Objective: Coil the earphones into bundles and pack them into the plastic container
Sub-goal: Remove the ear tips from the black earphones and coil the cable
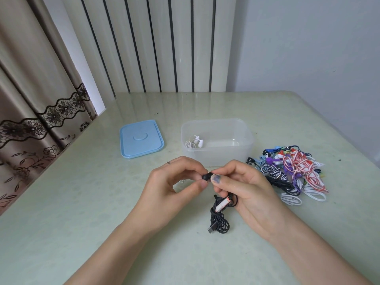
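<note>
Black earphones (pixel 219 218) hang in a loose bundle between my hands, the plug end resting on the table. My left hand (pixel 174 188) and my right hand (pixel 242 188) both pinch the black earbuds at the top, fingertips meeting just in front of the container. A white-and-red tag sits on the black cord near my right palm. The clear plastic container (pixel 218 155) stands open behind my hands, with one coiled white earphone (pixel 194 141) inside at its left end.
A pile of tangled colourful earphones (pixel 292 173) lies to the right of the container. The blue lid (pixel 141 138) lies flat to the container's left. A curtain hangs along the table's left edge, and a radiator stands behind the table.
</note>
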Tool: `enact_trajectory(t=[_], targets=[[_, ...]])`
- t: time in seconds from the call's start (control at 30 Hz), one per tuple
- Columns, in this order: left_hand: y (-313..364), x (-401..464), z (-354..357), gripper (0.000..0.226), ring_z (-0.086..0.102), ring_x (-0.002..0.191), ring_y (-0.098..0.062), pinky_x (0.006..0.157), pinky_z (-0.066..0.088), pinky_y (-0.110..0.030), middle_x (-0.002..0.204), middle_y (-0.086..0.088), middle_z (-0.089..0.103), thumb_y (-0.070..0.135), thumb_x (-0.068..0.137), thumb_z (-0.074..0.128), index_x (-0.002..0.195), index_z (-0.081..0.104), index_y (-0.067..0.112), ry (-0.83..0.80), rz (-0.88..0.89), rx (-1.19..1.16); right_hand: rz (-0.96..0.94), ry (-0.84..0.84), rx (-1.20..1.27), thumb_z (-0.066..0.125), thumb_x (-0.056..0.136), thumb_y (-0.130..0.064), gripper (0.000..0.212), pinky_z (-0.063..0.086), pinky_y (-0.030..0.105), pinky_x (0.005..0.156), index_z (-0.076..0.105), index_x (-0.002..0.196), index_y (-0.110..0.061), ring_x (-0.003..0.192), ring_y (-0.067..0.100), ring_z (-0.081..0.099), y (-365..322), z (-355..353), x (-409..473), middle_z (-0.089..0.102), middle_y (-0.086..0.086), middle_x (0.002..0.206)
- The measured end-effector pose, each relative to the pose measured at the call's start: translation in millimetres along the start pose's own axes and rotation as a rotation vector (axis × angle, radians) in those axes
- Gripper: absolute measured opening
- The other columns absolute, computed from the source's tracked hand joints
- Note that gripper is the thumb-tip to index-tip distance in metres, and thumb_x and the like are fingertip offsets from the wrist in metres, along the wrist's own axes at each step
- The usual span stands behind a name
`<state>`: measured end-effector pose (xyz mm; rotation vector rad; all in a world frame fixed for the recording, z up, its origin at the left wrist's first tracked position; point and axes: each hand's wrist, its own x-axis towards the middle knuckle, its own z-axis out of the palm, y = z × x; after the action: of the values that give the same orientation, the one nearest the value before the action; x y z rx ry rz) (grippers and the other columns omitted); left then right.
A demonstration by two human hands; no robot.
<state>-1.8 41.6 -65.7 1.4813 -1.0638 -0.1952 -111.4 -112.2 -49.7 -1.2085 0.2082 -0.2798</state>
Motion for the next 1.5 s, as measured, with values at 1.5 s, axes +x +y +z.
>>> enact_trajectory(t=[1.5], targets=[[10, -2, 27, 0.018, 0.061, 0.079, -0.027, 0.078, 0.051, -0.028, 0.09, -0.003, 0.068, 0.017, 0.085, 0.073, 0.077, 0.058, 0.011, 0.271, 0.029, -0.177, 0.286, -0.049, 0.908, 0.088, 0.066, -0.004, 0.04, 0.05, 0.018, 0.056, 0.071, 0.101, 0.003, 0.062, 0.008, 0.054, 21, 28, -7, 0.061, 0.008, 0.09]])
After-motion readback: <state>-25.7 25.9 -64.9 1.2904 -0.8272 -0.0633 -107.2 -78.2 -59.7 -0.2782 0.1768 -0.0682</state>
